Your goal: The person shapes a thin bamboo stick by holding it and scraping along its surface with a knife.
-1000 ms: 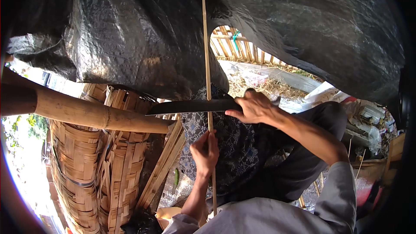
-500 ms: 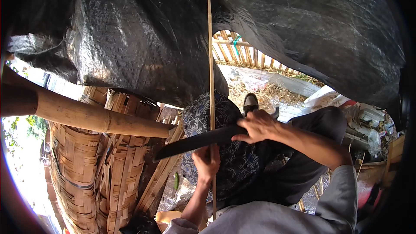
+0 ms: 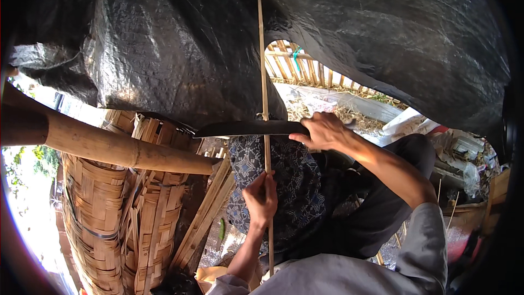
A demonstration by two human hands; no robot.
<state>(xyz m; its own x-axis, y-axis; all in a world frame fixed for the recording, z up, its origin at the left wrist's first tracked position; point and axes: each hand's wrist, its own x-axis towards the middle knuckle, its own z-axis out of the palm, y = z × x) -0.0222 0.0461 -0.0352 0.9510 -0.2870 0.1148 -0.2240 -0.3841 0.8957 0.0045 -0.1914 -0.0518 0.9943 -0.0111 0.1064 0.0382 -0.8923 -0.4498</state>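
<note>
A long, thin bamboo strip (image 3: 262,71) runs upright through the middle of the view, from the black sheeting down to my lap. My left hand (image 3: 261,199) is closed round its lower part, over a dark patterned cloth (image 3: 295,186) on my leg. In my right hand (image 3: 326,131) is the handle of a large machete (image 3: 245,128), its dark blade pointing left. The blade crosses the strip a little above my left hand, and a small curl of shaving shows at the crossing. The handle is mostly hidden by my fingers.
Black plastic sheeting (image 3: 180,49) hangs across the top. At left a thick bamboo pole (image 3: 125,150) juts in above tall woven bamboo baskets (image 3: 93,202). Split bamboo pieces (image 3: 202,218) lean beside my left arm. Beyond my foot are straw and a bamboo fence (image 3: 295,63).
The machete and my right hand have moved away from me along the strip, and the blade is now more level. My left hand stays nearly in place; the strip's far tip has dipped slightly.
</note>
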